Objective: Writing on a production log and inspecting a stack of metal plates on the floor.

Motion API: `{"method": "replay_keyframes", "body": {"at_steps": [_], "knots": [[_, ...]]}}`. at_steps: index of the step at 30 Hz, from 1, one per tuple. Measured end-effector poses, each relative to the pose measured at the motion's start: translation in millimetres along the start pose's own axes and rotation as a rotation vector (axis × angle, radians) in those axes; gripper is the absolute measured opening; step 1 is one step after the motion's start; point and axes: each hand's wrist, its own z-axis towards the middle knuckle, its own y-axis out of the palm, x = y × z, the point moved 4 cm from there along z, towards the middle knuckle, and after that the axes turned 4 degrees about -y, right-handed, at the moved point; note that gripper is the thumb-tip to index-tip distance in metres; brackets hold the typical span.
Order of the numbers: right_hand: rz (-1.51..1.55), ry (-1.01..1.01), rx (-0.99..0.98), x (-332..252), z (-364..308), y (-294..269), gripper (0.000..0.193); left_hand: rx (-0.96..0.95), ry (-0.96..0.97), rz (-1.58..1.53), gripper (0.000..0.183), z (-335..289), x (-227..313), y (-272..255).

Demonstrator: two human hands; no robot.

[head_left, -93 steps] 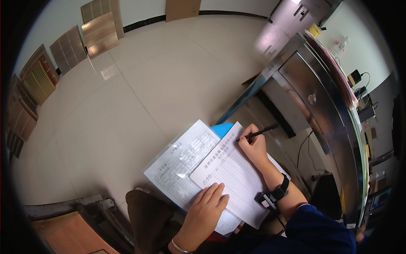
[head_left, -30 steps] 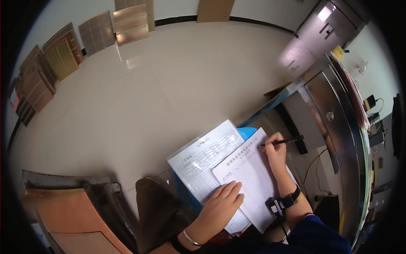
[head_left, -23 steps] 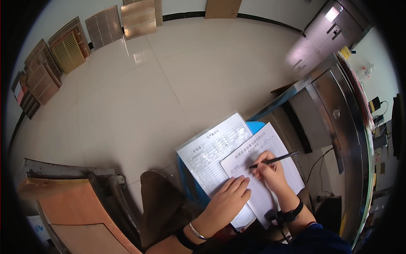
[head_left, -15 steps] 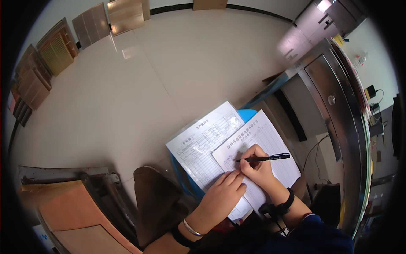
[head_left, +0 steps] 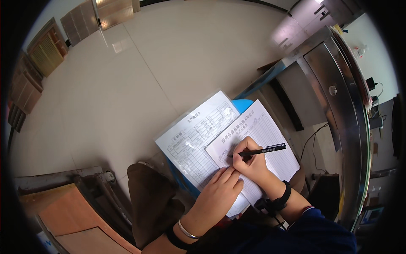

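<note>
My right hand (head_left: 252, 163) is closed round a black ballpoint pen (head_left: 264, 150), its tip down on a printed form pad (head_left: 275, 139) with ruled columns. Flat on the lower left part of that pad rests my left hand (head_left: 218, 197), fingers stretched out and close to the right hand's fingertips. Partly under the pad, to its left, lies another printed form in a clear sleeve (head_left: 192, 137). Both papers sit over a blue stool or board (head_left: 244, 105), of which only the edges show.
A metal desk with a drawer (head_left: 323, 72) stands at the right, cables (head_left: 315, 137) hanging beneath it. Copper-coloured sheets (head_left: 91, 211) are stacked at the lower left. Flat panels (head_left: 48, 48) lean along the far left wall. My knee (head_left: 148, 199) is beside the papers.
The whole view has shifted slightly, so papers and hands appear a little higher and further left. The pen stays in my right hand on the pad; its tip has barely moved.
</note>
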Motion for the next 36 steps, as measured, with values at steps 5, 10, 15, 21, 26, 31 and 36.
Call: {"method": "replay_keyframes", "body": {"at_steps": [5, 10, 15, 21, 26, 31, 36], "knots": [[-0.072, -0.033, 0.043, -2.2, 2.3, 3.4, 0.016, -0.016, -0.007, 0.025, 0.024, -0.3, 0.5, -0.5], [-0.072, -0.062, 0.042, -1.4, 3.5, 0.6, 0.016, 0.005, 0.009, 0.017, 0.023, 0.9, 0.2, 0.0], [-0.053, -0.049, 0.061, -0.5, 3.0, 1.7, 0.016, 0.014, 0.002, 0.003, 0.023, 1.1, 0.6, -1.6], [-0.064, -0.049, 0.081, -4.4, 4.0, 1.8, 0.017, 0.009, 0.006, 0.033, 0.023, 0.1, 0.7, 0.2], [-0.070, -0.034, 0.076, -3.4, 2.6, 2.0, 0.017, -0.008, 0.002, 0.013, 0.023, -0.6, 0.4, 0.0], [-0.105, -0.052, 0.092, -2.5, 2.4, 0.4, 0.017, -0.005, 0.003, 0.017, 0.024, -1.3, -0.8, 0.3], [-0.100, -0.031, 0.098, -4.0, 3.1, 1.3, 0.016, 0.001, 0.004, 0.033, 0.024, -1.1, 0.3, -0.5]]}}
